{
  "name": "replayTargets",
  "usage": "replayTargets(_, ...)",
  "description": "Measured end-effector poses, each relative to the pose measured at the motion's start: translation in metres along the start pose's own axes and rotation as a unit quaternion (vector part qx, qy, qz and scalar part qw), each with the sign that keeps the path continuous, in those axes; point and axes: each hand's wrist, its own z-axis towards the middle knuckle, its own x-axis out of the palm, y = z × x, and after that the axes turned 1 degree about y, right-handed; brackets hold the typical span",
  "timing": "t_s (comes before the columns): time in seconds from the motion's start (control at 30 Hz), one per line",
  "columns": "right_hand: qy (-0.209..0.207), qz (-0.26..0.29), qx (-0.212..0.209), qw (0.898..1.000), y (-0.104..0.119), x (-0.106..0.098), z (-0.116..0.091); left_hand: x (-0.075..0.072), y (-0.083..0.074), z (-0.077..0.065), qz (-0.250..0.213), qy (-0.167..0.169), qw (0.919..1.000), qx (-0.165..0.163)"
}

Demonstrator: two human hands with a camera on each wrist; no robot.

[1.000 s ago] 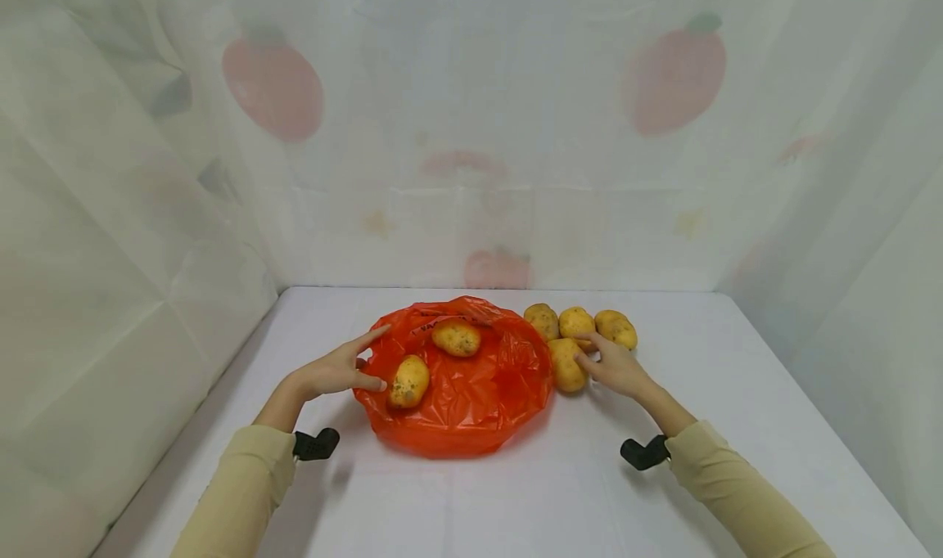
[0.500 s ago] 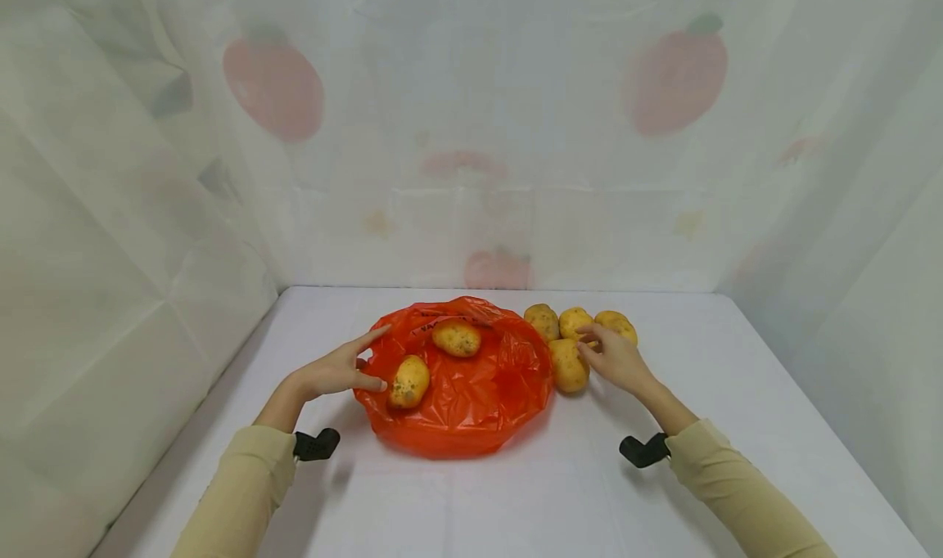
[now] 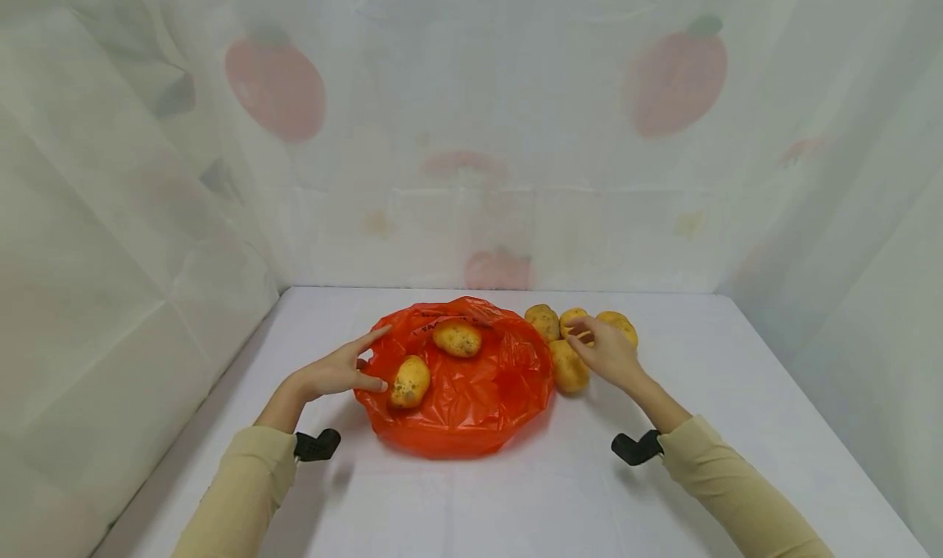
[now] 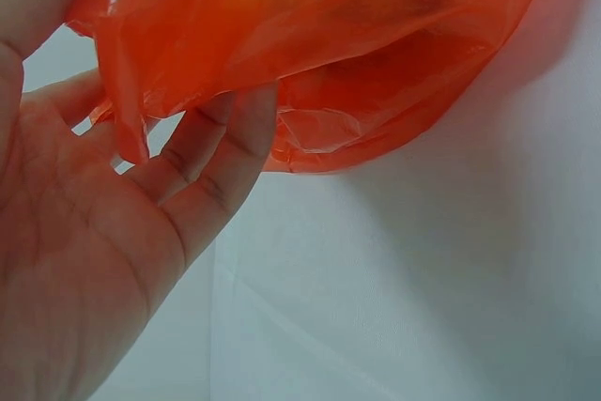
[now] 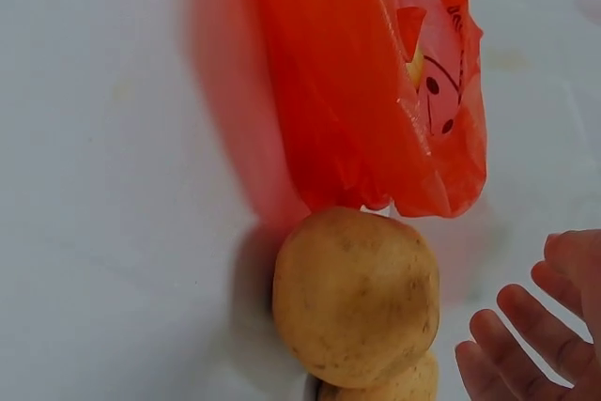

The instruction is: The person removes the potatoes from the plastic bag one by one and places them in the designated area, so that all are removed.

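Near the middle of the white counter (image 3: pixel 516 509), a thin red plastic bag (image 3: pixel 479 394) sits with its mouth spread wide toward me. Two potatoes lie inside: one (image 3: pixel 410 382) on the left, tilted against the near-left wall, and another (image 3: pixel 457 339) farther back, under some dark print (image 3: pixel 435 326) on the bag's far side. With my left grip (image 3: pixel 335 371) I hold the bag's left rim, thumb over the edge and fingers behind the film. Right of the bag, a rounded potato (image 3: pixel 570 367) rests at its side, and a row of three lies behind: one (image 3: pixel 543 322) by the rim, a middle one (image 3: pixel 571 319) partly covered by my fingers, and one (image 3: pixel 619 326) at the right end. My right grip (image 3: pixel 607 349) hangs over them, fingers loosely bent and holding nothing. Beige sleeves (image 3: pixel 239 484) cover my forearms, with a black device (image 3: pixel 318 445) at each wrist. White sheeting (image 3: pixel 471 75) printed with faded red fruit (image 3: pixel 276 89) hangs behind.
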Motion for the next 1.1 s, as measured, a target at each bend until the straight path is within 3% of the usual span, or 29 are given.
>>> replayTargets(0.27, 0.008, 0.03, -0.023, 0.999, 0.016, 0.004, 0.005, 0.0, -0.001, -0.002, -0.004, 0.006, 1.0, 0.006)
replayTargets(0.7, 0.056, 0.059, -0.032, 0.996, 0.047, 0.016, 0.025, -0.002, -0.001, -0.001, -0.006, 0.011, 0.9999, 0.004)
replayTargets(0.93, 0.088, 0.065, -0.017, 0.994, 0.06, 0.024, 0.033, -0.002, -0.002, -0.003, -0.004, 0.009, 1.0, 0.003)
replayTargets(1.1, 0.104, 0.072, -0.036, 0.991, 0.065, 0.032, 0.039, -0.002, -0.002, -0.004, -0.002, 0.008, 1.0, 0.002)
